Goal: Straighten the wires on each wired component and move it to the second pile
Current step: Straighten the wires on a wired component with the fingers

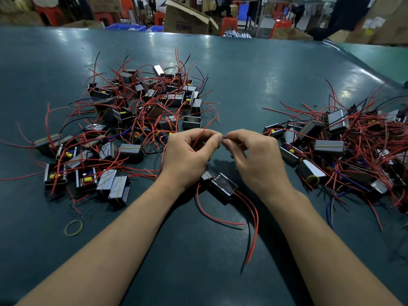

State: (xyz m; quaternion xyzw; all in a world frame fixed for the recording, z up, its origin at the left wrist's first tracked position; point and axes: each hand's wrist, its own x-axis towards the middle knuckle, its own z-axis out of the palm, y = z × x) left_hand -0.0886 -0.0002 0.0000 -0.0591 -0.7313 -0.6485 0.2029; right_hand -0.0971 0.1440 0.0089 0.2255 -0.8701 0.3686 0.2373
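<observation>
A small dark box component (221,188) with red and black wires lies on the green table (254,80) between my wrists. My left hand (189,154) pinches a thin wire near its fingertips, and a red wire (202,134) runs up past its fingers. My right hand (254,155) pinches the same short stretch of dark wire just to the right. The fingertips of both hands nearly meet. A large pile of components (132,111) with tangled red wires spreads at the left. A second pile (344,142) lies at the right.
A loose yellow rubber band (73,227) lies on the table at the near left. Red and black wires (251,219) trail from the component towards me. Cardboard boxes (187,18), blue crates and red stools stand beyond the table's far edge.
</observation>
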